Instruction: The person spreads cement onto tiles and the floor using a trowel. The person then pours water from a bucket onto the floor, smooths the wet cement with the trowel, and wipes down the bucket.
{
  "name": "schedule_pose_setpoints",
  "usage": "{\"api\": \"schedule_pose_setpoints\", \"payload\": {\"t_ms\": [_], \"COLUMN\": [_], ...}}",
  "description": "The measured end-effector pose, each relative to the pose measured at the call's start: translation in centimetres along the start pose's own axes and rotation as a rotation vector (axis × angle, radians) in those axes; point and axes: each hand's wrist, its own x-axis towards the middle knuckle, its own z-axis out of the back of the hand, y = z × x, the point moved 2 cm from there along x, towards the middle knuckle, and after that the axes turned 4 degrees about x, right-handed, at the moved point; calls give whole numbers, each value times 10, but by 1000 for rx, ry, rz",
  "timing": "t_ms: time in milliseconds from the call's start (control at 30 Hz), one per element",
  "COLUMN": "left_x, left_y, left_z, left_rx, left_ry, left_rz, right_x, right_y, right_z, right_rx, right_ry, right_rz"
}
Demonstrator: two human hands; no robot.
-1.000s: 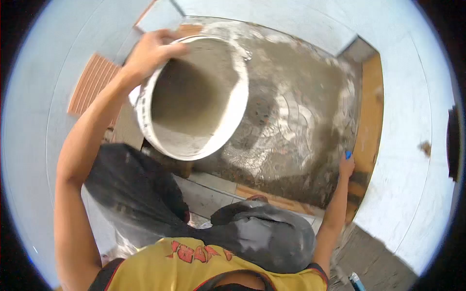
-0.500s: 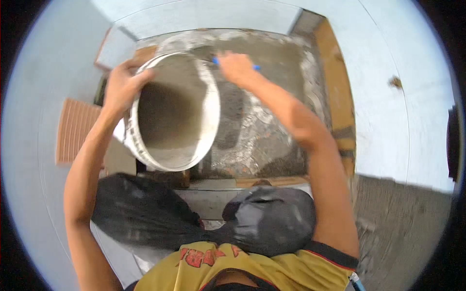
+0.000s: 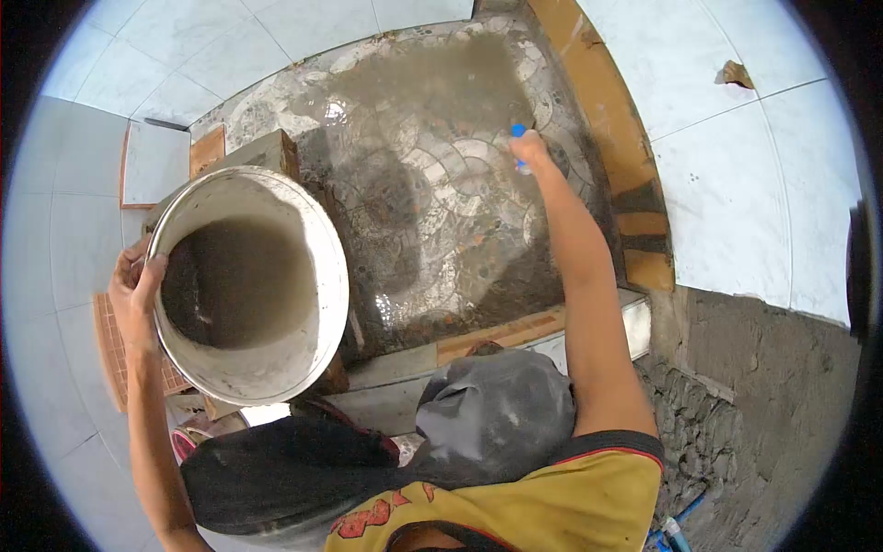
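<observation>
A white bucket (image 3: 333,276) with murky grey liquid in it stands at the left, before my knees. My left hand (image 3: 138,276) is closed on its left rim, thumb on the inner side. Farther off to the right, my right hand (image 3: 529,152) grips a blue-handled tool (image 3: 518,131) low over the wet patterned floor (image 3: 451,175). Only bits of the handle show around the fist; the working end is hidden. Cloudy water (image 3: 414,83) lies over the far part of this floor.
Pale tiled walls surround the recess, with a tan strip (image 3: 589,101) along its right side. A step edge (image 3: 497,336) runs before my knees. Rough grey mortar (image 3: 754,386) and blue pipes (image 3: 676,529) lie at right. Orange-brown tiles (image 3: 112,350) lean left of the bucket.
The bucket has come back left and nearer to me, its rim still in my left hand. My right hand has moved right with the blue-handled tool. More of the wet floor shows.
</observation>
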Motion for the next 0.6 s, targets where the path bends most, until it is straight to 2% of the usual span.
{"api": "schedule_pose_setpoints", "payload": {"t_ms": [133,233,333,467,600], "left_x": [-5,-8,-4,-8,-2], "left_y": [-20,-26,-20,-19,-9], "left_z": [-9,-16,-15,-15,-10], "left_rx": [59,49,35,97,83], "left_ry": [9,20,20,-12,-5], "left_rz": [4,28,22,11,-28], "right_x": [25,14,-10,45,42], "right_y": [7,26,59,55,64], "right_z": [-10,-41,-37,-32,-34], "right_rx": [-303,-356,-448,-406,-475], "right_ry": [-189,-207,-12,-178,-159], "right_rz": [140,113,151,115,216]}}
